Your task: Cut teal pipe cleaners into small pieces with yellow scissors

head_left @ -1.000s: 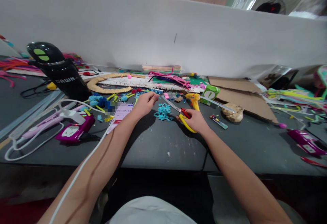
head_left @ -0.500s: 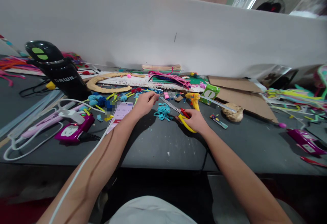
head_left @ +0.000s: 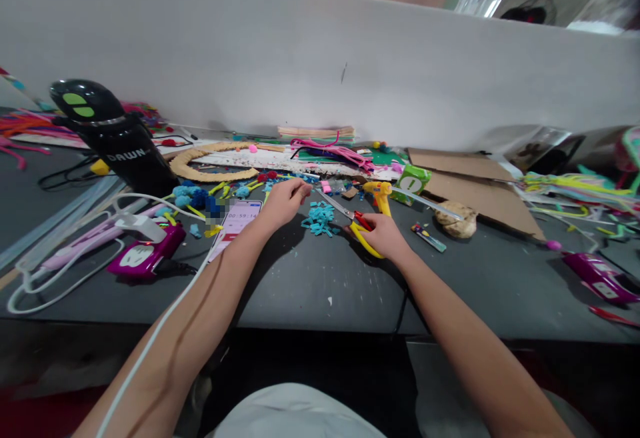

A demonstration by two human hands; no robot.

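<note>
My right hand (head_left: 381, 236) is wrapped round the handles of scissors (head_left: 367, 238) with yellow and red grips. Their metal blades point up and left, over the far side of a small heap of light-blue cut strips (head_left: 321, 218). My left hand (head_left: 289, 201) is closed in a pinch near the blade tips, left of the heap. Whatever lies between its fingertips is too small to make out. Beside my left forearm a phone (head_left: 243, 215) with a running timer lies on the table.
A yellow glue gun (head_left: 380, 191) stands behind my right hand, by a green packet (head_left: 411, 183). Cardboard (head_left: 475, 191) lies to the right. At the left are a black DAWN bottle (head_left: 125, 151), a purple device (head_left: 146, 251) and white cables. Pink pipe cleaners (head_left: 340, 155) lie at the back.
The timer on the phone has advanced. Both hands, the scissors and the blue strips look practically the same as before.
</note>
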